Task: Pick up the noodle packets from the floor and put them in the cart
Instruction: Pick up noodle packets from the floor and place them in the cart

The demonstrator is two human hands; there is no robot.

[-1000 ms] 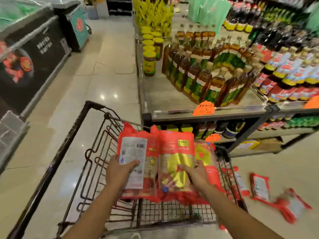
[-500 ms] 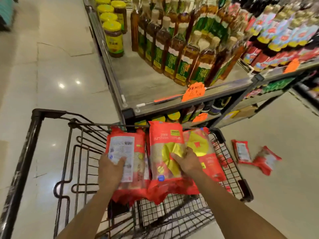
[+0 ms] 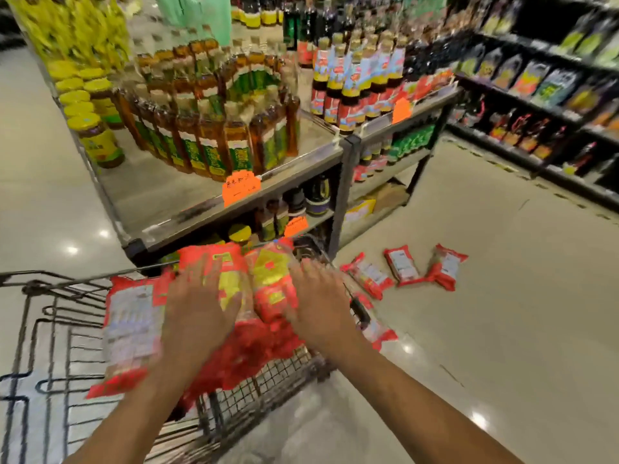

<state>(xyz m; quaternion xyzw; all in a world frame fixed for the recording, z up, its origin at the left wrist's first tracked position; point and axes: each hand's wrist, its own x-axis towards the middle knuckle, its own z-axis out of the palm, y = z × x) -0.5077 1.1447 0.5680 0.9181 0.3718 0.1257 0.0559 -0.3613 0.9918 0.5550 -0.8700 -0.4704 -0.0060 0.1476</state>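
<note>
Several red and yellow noodle packets lie in a heap inside the black wire cart; one with a white label sits at the left. My left hand and my right hand hover just over the heap, palms down and fingers spread, gripping nothing; the picture is blurred here. Three more red packets lie on the floor to the right of the cart. Another packet lies on the floor against the cart's right side.
A metal display shelf with oil bottles and yellow-lidded jars stands right behind the cart. Dark shelving with bottles and packets lines the far right. Shiny tile floor stretches to the right and at the left.
Both hands have let go of the packets and opened above them. The packets have dropped lower into the cart. My view has swung right, showing more floor and the far shelving.
</note>
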